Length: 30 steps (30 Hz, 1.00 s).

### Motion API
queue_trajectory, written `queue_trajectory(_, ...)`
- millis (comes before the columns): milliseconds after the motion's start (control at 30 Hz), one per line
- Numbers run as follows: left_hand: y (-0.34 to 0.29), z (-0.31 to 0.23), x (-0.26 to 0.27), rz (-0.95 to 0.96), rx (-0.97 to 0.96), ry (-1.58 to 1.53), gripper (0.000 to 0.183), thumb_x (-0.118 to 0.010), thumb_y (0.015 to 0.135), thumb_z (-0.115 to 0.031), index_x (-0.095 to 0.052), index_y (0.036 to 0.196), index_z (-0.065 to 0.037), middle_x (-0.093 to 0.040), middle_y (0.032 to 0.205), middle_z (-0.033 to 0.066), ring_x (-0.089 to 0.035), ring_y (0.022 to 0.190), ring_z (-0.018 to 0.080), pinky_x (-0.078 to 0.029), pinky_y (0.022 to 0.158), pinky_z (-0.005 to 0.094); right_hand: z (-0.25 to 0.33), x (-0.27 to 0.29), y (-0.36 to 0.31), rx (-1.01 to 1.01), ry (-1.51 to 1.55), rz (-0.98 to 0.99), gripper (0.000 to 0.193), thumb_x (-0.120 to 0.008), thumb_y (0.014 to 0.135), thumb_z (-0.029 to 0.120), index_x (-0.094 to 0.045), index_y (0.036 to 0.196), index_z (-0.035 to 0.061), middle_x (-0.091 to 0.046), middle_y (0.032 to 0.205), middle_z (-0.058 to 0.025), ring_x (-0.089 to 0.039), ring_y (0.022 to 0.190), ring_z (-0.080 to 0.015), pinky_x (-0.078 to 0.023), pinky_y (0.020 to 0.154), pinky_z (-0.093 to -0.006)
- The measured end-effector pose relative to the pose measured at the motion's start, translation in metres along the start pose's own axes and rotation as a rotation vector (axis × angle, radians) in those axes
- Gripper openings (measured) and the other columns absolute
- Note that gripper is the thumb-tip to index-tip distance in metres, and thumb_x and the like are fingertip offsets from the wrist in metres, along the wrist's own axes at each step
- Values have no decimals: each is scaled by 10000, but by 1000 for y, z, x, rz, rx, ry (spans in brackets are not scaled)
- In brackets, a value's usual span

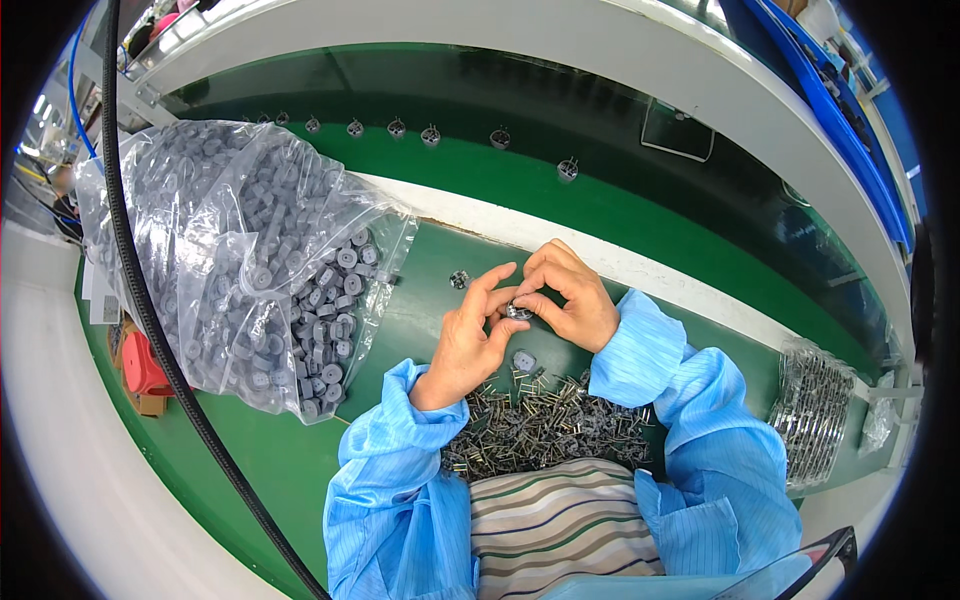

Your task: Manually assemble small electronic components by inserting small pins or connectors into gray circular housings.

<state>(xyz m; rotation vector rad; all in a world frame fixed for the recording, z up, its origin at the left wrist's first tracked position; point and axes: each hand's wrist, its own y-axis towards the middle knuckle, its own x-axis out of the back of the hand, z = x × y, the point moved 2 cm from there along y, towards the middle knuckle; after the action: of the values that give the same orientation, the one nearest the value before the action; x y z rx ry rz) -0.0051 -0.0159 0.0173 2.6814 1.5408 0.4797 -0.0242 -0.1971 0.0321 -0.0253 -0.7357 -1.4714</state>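
Note:
Between the fingertips of both hands is a small round plug part [519, 311], dark with shiny metal bits. My left hand [471, 325] pinches it from the left with thumb and fingers. From the right, the thumb and fingertips of my right hand [570, 298] press on it, covering much of it. Just below the hands lies a loose grey plastic piece [524, 361]. Nearer to me a heap of small metal pins with dark bases [545, 425] spreads over the green bench. Another small round part [459, 279] rests beyond my left hand.
At left, a large clear plastic bag [215, 250] spills grey round plastic pieces [335, 330]. Across the bench, several round parts with pins [430, 136] stand in a row on a green belt [640, 215]. A clear pack of metal parts [812, 415] lies right. A black cable [150, 300] crosses at left.

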Motion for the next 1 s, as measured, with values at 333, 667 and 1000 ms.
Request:
queue_trajectory(333,4,-3,5,-117,-310,326,593,-793,764,13,-578,1312,-58,-756,1147,76,-651,947,268,-499,882,397,-14,-11,-10,-434,442,108,272,-719,922,37,-572,1151,25,-703,981,-83,-675,839,-140,-543,704,-282)
queue_trajectory(667,14,14,44,-239,-58,414,514,-840,740,-74,-666,1224,-79,-605,1220,127,-539,1127,338,-421,1014,429,-134,114,11,-222,-706,-386,119,-760,840,119,-759,942,58,-715,926,-83,-638,951,-302,-541,839,-396)
queue_trajectory(1000,12,22,33,-109,-72,540,327,-829,753,-87,-737,1067,-69,-647,1123,74,-563,1092,308,-435,946,419,-12,37,11,-139,-22,487,229,-799,825,117,-688,1018,62,-630,990,-103,-636,891,-268,-524,788,-371)
